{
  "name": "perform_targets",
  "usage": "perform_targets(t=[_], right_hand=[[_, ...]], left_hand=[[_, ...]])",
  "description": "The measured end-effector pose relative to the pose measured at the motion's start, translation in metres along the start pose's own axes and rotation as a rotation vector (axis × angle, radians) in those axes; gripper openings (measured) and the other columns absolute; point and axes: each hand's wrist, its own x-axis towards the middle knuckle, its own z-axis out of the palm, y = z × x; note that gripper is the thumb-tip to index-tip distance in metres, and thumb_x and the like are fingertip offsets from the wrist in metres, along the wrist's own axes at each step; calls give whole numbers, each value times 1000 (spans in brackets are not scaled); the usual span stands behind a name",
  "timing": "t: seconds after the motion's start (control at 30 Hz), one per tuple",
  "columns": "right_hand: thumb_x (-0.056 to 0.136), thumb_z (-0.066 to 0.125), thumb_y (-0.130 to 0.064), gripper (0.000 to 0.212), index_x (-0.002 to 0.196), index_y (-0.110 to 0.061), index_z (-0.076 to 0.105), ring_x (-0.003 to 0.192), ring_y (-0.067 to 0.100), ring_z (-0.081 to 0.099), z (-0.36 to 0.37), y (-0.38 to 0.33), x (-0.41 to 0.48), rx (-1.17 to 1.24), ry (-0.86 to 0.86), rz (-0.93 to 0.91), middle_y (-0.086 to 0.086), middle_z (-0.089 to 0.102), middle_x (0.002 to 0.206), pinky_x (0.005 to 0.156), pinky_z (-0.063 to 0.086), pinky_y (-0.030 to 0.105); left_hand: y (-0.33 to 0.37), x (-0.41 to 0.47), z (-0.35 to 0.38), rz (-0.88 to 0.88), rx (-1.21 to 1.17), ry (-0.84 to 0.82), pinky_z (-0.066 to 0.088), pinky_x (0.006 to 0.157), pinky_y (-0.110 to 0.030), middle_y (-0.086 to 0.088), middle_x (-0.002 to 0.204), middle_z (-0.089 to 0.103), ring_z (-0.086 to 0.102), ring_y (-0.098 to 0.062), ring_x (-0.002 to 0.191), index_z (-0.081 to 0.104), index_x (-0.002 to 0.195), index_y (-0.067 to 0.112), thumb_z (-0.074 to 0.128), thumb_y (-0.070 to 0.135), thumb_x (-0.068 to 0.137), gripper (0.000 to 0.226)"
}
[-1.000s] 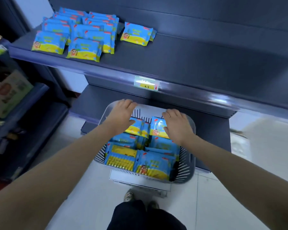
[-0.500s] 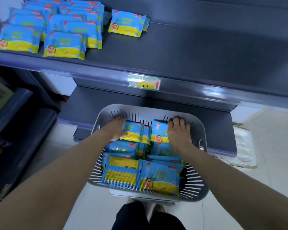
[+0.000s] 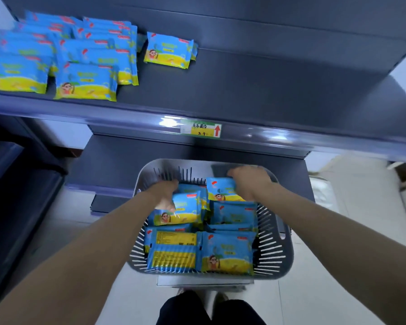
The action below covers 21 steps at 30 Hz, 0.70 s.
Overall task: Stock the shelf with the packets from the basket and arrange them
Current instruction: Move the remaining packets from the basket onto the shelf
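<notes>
A grey slatted basket (image 3: 282, 249) in front of me holds several blue and yellow packets. My left hand (image 3: 165, 195) grips the left edge of one packet (image 3: 181, 211) and tilts it up above the others. My right hand (image 3: 251, 182) grips the top right of another packet (image 3: 222, 190) at the back of the basket. On the dark shelf (image 3: 256, 90) above, several matching packets (image 3: 80, 59) lie in rows at the left, and one packet (image 3: 169, 50) lies apart just right of them.
A price label (image 3: 201, 130) with a red arrow sits on the shelf's front rail. A lower shelf (image 3: 117, 160) runs behind the basket. Another dark rack (image 3: 7, 184) stands at the left. My feet (image 3: 202, 293) show on the pale tiled floor below the basket.
Both hands went from resting on top of the back packets to gripping one each. The left packet has lifted and tilted up; the camera has tilted closer to the basket.
</notes>
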Motion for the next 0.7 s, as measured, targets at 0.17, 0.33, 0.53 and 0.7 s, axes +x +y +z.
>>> perform_targets(t=[0.17, 0.33, 0.53, 0.7], right_hand=[[81, 51, -9, 29, 108, -19, 55, 102, 33, 57, -81, 1, -13, 92, 108, -24, 10, 58, 110, 75, 41, 35], [79, 62, -13, 13, 88, -13, 53, 87, 30, 54, -189, 18, 2, 262, 289, -35, 4, 51, 85, 68, 39, 33], [76, 70, -10, 32, 102, -7, 51, 85, 24, 49, -259, 21, 79, 339, 359, -19, 7, 50, 97, 67, 40, 31], [74, 70, -8, 25, 86, 5, 52, 75, 19, 40, -268, 7, 141, 291, 276, -84, 15, 47, 86, 52, 28, 28]], left_hand=[[22, -27, -50, 125, 200, -70, 46, 89, -31, -8, 125, 54, 54, -27, 110, 52, 125, 7, 74, 25, 76, 57], [46, -81, -146, 252, 189, 121, 34, 58, -27, -1, 85, 47, 48, -21, 77, 61, 96, 8, 74, 20, 73, 29], [44, -119, -233, 248, -89, 444, 38, 58, -27, -4, 75, 59, 51, -18, 67, 64, 81, 9, 81, 18, 69, 23], [42, -106, -266, 176, -166, 599, 34, 53, -25, -4, 75, 56, 48, -18, 67, 65, 83, 8, 80, 17, 68, 23]])
